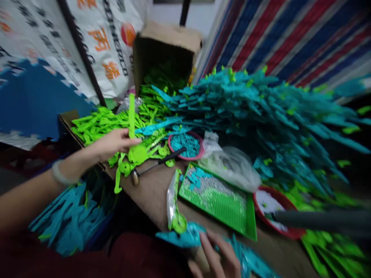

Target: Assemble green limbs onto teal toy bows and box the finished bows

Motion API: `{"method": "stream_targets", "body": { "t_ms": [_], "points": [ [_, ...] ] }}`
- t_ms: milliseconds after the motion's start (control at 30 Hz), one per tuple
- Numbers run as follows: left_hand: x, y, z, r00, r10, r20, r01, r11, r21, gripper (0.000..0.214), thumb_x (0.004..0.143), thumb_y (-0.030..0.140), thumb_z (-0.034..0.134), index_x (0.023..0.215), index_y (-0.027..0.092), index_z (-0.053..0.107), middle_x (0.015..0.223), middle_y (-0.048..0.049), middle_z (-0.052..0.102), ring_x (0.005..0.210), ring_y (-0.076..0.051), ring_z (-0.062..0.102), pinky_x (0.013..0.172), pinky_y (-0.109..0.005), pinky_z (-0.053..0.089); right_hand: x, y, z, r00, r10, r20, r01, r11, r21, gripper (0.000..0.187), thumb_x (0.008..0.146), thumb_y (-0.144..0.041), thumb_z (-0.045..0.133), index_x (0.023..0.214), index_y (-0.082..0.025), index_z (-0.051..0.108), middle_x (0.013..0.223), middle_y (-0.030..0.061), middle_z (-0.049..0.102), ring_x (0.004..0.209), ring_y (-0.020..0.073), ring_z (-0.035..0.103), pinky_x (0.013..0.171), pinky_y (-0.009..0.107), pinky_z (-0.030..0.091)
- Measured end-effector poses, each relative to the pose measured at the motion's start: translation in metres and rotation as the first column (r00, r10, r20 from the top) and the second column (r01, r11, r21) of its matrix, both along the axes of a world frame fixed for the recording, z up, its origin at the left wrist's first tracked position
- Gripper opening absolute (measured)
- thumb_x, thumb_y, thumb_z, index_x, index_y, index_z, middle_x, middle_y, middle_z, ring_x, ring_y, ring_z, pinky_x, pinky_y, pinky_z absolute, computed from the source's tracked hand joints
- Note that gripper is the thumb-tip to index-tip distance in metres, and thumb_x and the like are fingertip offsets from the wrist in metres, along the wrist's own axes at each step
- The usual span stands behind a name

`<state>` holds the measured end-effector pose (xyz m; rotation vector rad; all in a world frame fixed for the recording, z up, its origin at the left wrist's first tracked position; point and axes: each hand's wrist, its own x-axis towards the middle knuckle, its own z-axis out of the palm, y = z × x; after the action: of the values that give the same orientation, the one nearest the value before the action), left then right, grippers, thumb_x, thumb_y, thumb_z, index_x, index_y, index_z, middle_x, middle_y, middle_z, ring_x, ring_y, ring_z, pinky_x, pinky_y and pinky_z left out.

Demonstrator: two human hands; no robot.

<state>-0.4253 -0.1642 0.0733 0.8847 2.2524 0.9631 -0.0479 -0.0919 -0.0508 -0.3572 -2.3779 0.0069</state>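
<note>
My left hand reaches over the left side of the table, thumb and fingers pinching a long bright green plastic piece with a round end. More green pieces lie right below it. Close to my body, the curled fingers of my right hand rest on a teal plastic piece; part of the grip is hidden and blurred. Just beyond that piece lies a green part with a clear section. A hammer-like tool with a dark handle lies between my hands.
A green tray holds small silvery parts and teal bits. Beside it are a pink bowl of teal parts, a plastic bag and a red bowl with white contents. Teal pieces pile high behind. A cardboard box stands at the back.
</note>
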Motion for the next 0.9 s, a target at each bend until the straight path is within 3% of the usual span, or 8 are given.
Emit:
{"method": "stream_targets", "body": {
  "t_ms": [133,267,367,467,567,633,700,900],
  "points": [
    [0.127,-0.027,-0.052,0.788,-0.250,0.563,0.175,0.967,0.185,0.044,0.074,0.049,0.077,0.101,0.017,0.063,0.095,-0.0067,0.073,0.088,-0.025,0.070,0.077,-0.035,0.057,-0.033,-0.014,0.045,0.968,0.207,0.145,-0.198,0.978,-0.072,0.053,0.093,-0.035,0.058,0.135,-0.004,0.052,0.110,0.0199,0.068,0.096,0.0261,0.068,0.077,0.035,0.062],
    [0.173,-0.032,-0.078,0.729,-0.269,0.630,0.144,0.959,0.243,0.046,0.073,0.049,0.079,0.100,0.016,0.062,0.097,-0.0076,0.071,0.091,-0.025,0.068,0.079,-0.035,0.056,-0.037,-0.023,0.046,0.934,0.196,0.299,-0.129,0.964,-0.231,0.040,0.094,-0.030,0.056,0.126,-0.006,0.056,0.111,0.0185,0.067,0.090,0.0232,0.069,0.072,0.032,0.062],
    [0.164,-0.021,-0.081,0.792,-0.389,0.470,0.266,0.914,0.307,0.040,0.085,0.055,0.065,0.092,0.016,0.061,0.084,-0.0045,0.069,0.075,-0.020,0.067,0.068,-0.031,0.054,-0.028,-0.019,0.040,0.945,0.191,0.267,-0.098,0.940,-0.326,0.044,0.091,-0.031,0.058,0.129,-0.009,0.052,0.103,0.0151,0.065,0.087,0.0233,0.068,0.068,0.032,0.061],
    [0.133,0.000,-0.079,0.936,-0.348,-0.057,0.345,0.868,0.357,0.035,0.098,0.048,0.047,0.095,0.016,0.061,0.091,-0.0063,0.068,0.081,-0.019,0.066,0.077,-0.032,0.052,-0.024,-0.002,0.042,0.992,0.094,0.088,-0.058,0.938,-0.342,0.044,0.087,-0.025,0.058,0.129,-0.013,0.051,0.101,0.0126,0.064,0.090,0.0226,0.066,0.071,0.033,0.060],
    [0.093,0.028,-0.084,0.764,-0.214,-0.608,0.312,0.948,0.059,0.040,0.091,0.038,0.063,0.122,0.014,0.055,0.121,-0.0159,0.063,0.105,-0.028,0.063,0.087,-0.037,0.050,-0.022,0.015,0.045,0.999,-0.042,0.005,0.042,0.944,-0.327,0.040,0.085,-0.021,0.062,0.124,-0.018,0.055,0.101,0.0102,0.064,0.089,0.0211,0.065,0.073,0.034,0.059],
    [0.073,0.044,-0.091,0.683,-0.296,-0.668,0.253,0.954,-0.163,0.036,0.090,0.030,0.064,0.121,0.013,0.057,0.109,-0.0155,0.067,0.098,-0.030,0.066,0.082,-0.038,0.051,-0.019,0.018,0.045,0.998,-0.050,0.049,0.064,0.943,-0.327,0.039,0.084,-0.021,0.062,0.122,-0.018,0.056,0.101,0.0098,0.064,0.088,0.0207,0.065,0.072,0.034,0.058],
    [0.062,0.052,-0.099,0.697,-0.309,-0.647,0.210,0.951,-0.227,0.026,0.093,0.023,0.058,0.116,0.011,0.060,0.098,-0.0158,0.069,0.092,-0.032,0.067,0.078,-0.041,0.052,-0.017,0.015,0.041,0.990,0.003,0.139,0.046,0.937,-0.345,0.038,0.085,-0.022,0.062,0.122,-0.017,0.056,0.102,0.0108,0.064,0.090,0.0213,0.064,0.074,0.035,0.058],
    [0.079,0.025,-0.109,0.717,-0.116,-0.688,0.242,0.966,0.089,0.037,0.095,0.021,0.053,0.130,0.012,0.050,0.130,-0.0191,0.054,0.115,-0.033,0.058,0.092,-0.042,0.049,-0.029,0.005,0.018,0.931,0.164,0.326,-0.014,0.908,-0.418,0.038,0.085,-0.028,0.063,0.120,-0.015,0.057,0.103,0.0124,0.061,0.094,0.0246,0.059,0.076,0.039,0.057]
  ]
}}
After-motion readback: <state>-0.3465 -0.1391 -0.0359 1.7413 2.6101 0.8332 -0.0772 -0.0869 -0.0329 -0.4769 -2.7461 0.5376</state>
